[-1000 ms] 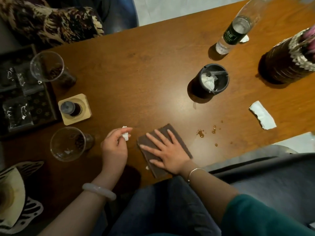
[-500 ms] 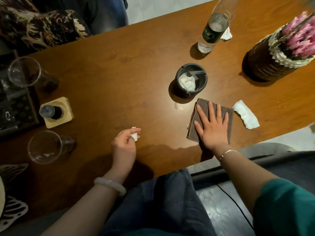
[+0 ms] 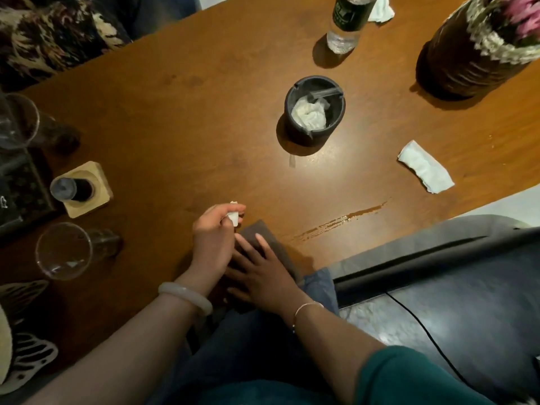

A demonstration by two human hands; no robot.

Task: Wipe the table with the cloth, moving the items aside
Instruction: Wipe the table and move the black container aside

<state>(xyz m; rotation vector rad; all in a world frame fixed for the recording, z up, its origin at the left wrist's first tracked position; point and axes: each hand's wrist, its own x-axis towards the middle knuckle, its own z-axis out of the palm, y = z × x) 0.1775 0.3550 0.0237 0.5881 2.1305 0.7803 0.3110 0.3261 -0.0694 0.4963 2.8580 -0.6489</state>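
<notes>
A dark brown cloth (image 3: 274, 244) lies on the wooden table (image 3: 204, 118) at its near edge. My right hand (image 3: 263, 273) presses flat on the cloth, fingers spread. Just left of it my left hand (image 3: 213, 235) hovers with a small white paper scrap (image 3: 233, 216) pinched in its fingertips. A wet brown streak (image 3: 339, 220) runs across the wood to the right of the cloth.
A black ashtray (image 3: 315, 112) with crumpled tissue stands mid-table, a folded white tissue (image 3: 425, 166) to its right. A water bottle (image 3: 346, 21) and a dark vase with pink flowers (image 3: 467, 54) stand at the back. Two glasses (image 3: 67, 249) and a wooden holder (image 3: 84, 192) sit left.
My right hand has dragged the cloth from beside the ashtray back left to the near edge next to my left hand, leaving a wet streak. The left hand stayed put.
</notes>
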